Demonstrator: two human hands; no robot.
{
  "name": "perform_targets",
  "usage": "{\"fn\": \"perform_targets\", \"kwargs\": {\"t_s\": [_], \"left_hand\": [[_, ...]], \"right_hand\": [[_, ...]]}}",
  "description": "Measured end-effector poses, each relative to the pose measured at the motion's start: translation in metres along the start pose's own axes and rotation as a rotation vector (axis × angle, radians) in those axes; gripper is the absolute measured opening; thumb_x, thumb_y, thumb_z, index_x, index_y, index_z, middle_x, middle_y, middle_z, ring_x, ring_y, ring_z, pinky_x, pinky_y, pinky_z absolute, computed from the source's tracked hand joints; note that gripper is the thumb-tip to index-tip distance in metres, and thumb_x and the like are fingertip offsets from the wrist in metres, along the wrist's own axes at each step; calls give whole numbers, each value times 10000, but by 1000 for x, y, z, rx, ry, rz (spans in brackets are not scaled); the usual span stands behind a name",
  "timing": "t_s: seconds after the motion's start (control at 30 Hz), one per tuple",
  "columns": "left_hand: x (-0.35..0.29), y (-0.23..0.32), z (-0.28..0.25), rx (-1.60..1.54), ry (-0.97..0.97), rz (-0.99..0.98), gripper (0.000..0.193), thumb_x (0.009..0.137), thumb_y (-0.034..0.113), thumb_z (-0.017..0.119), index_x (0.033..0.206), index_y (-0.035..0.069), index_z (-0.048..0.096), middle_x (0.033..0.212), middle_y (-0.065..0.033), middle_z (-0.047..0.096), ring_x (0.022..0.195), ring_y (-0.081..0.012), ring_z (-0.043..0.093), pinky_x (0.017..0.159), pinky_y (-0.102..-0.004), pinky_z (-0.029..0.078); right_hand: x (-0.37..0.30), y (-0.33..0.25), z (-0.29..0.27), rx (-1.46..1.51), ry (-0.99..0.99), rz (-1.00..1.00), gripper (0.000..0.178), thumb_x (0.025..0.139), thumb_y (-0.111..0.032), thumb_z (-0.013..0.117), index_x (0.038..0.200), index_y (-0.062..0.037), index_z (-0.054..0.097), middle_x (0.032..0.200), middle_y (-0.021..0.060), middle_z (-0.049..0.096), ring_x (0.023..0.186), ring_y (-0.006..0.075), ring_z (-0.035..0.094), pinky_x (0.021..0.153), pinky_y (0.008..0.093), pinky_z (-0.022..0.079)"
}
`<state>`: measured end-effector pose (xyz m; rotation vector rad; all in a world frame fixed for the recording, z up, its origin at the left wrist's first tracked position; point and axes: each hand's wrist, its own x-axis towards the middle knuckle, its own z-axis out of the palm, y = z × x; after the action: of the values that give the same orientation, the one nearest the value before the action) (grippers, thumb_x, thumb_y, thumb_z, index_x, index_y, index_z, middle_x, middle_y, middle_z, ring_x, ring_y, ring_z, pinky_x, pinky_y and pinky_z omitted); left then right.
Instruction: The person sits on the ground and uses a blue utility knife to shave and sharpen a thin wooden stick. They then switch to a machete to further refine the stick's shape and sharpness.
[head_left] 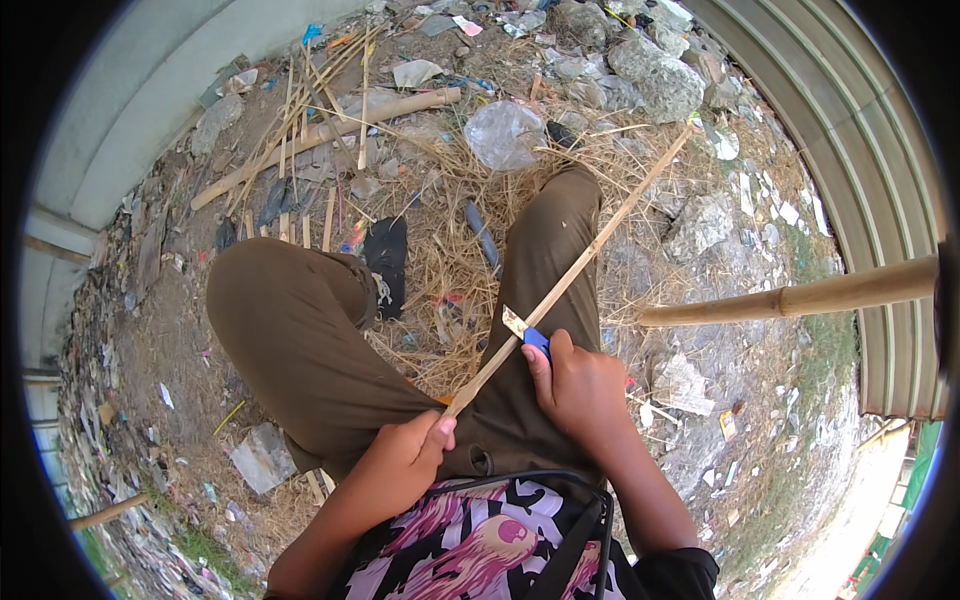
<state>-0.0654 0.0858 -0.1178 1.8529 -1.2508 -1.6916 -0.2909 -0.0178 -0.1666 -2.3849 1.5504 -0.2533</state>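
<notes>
A long, thin bamboo strip [590, 252] slants across my lap from lower left to upper right. My left hand [402, 462] is closed round its near end, above my left thigh. In my right hand [580, 392] is a blue-handled utility knife [535, 341], gripped in the fist with the thumb along it. The knife's blade [515, 322] is out and lies across the strip, partway along, over my right leg. The blade looks stained or rusty. Whether it is cutting into the bamboo is too small to tell.
Bamboo strips [325, 80] and a thick bamboo pole [400, 106] lie at the far left. Shavings [450, 215] cover the ground between my legs. Another bamboo pole [800, 301] juts in from the right. Rubble [655, 75], litter, a pale wall [130, 110] and corrugated sheeting [830, 110] surround me.
</notes>
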Motion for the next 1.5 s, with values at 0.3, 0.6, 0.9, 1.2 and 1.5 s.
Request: {"fn": "perform_targets", "kwargs": {"t_s": [0.3, 0.6, 0.9, 1.2, 1.5], "left_hand": [[56, 10, 21, -72, 77, 229, 319, 1103, 236, 439, 928, 7, 576, 695, -36, 551, 643, -91, 516, 619, -287, 444], [35, 8, 16, 36, 125, 165, 357, 1108, 263, 441, 879, 10, 546, 679, -42, 531, 643, -123, 498, 635, -307, 437], [67, 9, 27, 72, 230, 268, 348, 1101, 269, 480, 901, 0, 575, 638, -85, 531, 582, -153, 506, 598, -346, 439], [74, 12, 27, 62, 174, 222, 345, 1094, 259, 474, 929, -20, 593, 684, -209, 614, 628, -410, 611, 624, -452, 475], [55, 1, 22, 50, 181, 241, 301, 1095, 233, 471, 944, -13, 558, 667, -142, 554, 574, -226, 550, 595, -378, 444]], "right_hand": [[-1, 6, -1, 35, -29, -3, 436, 1042, -428, 536, 811, -59, 524, 545, 167, 593, 482, 399, 610, 472, 491, 486], [1, 10, 0, -25, -14, -27, 469, 1028, -463, 553, 771, -72, 518, 510, 130, 586, 442, 341, 617, 416, 441, 474], [2, 4, -9, -12, -135, -71, 428, 1048, -425, 525, 814, -67, 527, 522, 154, 573, 480, 392, 607, 534, 496, 501], [8, 3, -11, -67, -116, -63, 499, 1029, -498, 536, 767, -73, 541, 503, 135, 587, 444, 346, 628, 400, 432, 477], [-3, -5, 4, -246, -13, -105, 502, 972, -568, 596, 751, -123, 528, 535, 56, 580, 418, 249, 614, 361, 384, 446]]}}
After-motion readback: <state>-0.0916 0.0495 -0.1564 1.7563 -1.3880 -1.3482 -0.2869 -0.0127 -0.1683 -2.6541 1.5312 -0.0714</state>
